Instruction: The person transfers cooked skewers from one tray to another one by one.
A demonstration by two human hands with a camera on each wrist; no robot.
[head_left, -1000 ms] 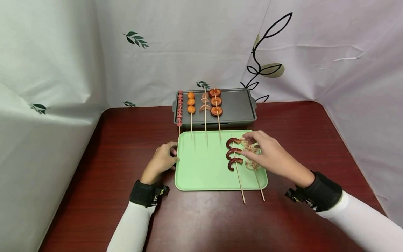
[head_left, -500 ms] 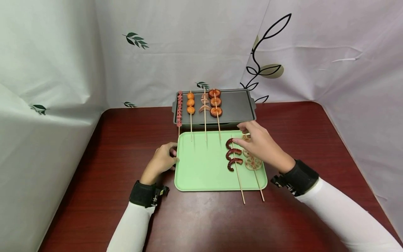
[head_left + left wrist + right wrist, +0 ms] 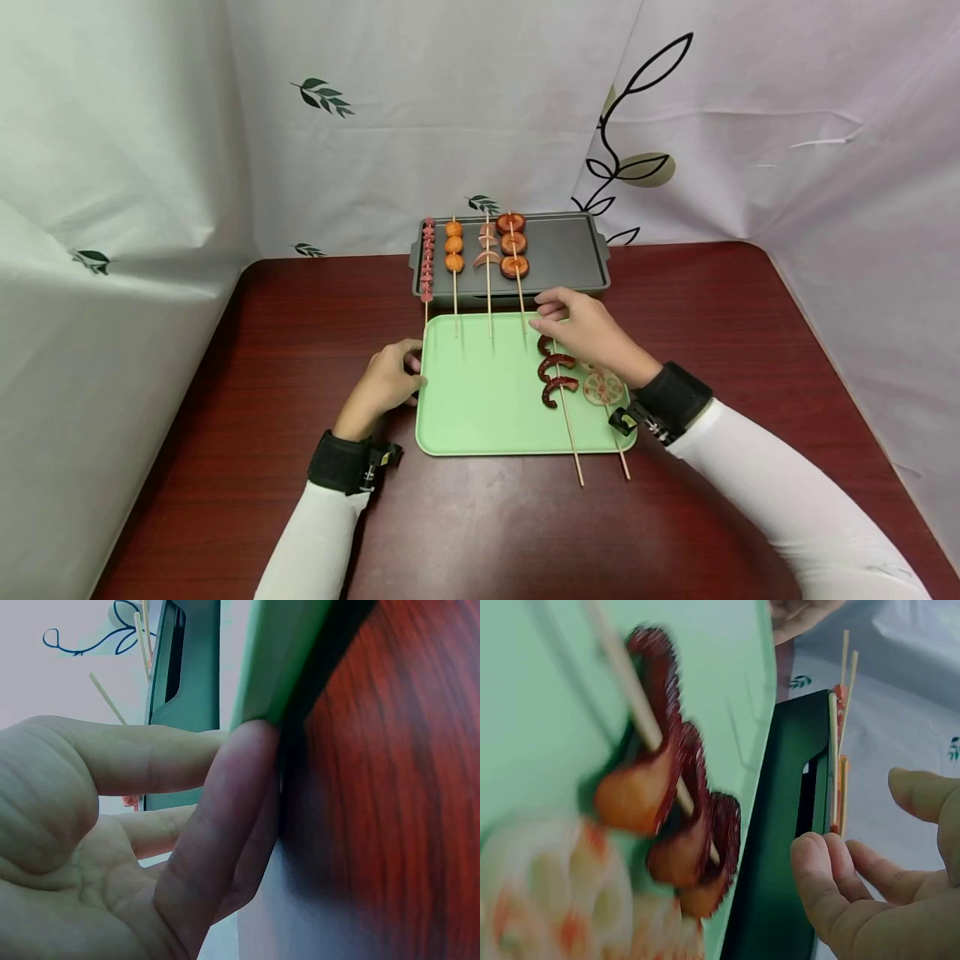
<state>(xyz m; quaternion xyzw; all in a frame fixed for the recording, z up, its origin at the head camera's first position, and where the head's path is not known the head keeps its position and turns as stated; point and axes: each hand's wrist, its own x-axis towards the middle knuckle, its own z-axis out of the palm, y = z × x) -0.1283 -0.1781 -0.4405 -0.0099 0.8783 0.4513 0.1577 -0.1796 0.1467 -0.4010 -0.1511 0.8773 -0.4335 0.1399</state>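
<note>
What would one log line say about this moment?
left hand: touches tray edge | right hand: open above sausage skewer, holds nothing | grill: four skewers

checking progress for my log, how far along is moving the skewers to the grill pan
Four skewers already lie on the grill pan. Two remain on the green tray: the sausage skewer and the lotus root skewer. The right hand is open above the sausage skewer's tip, gripping nothing; the left hand touches the tray's edge.
</note>
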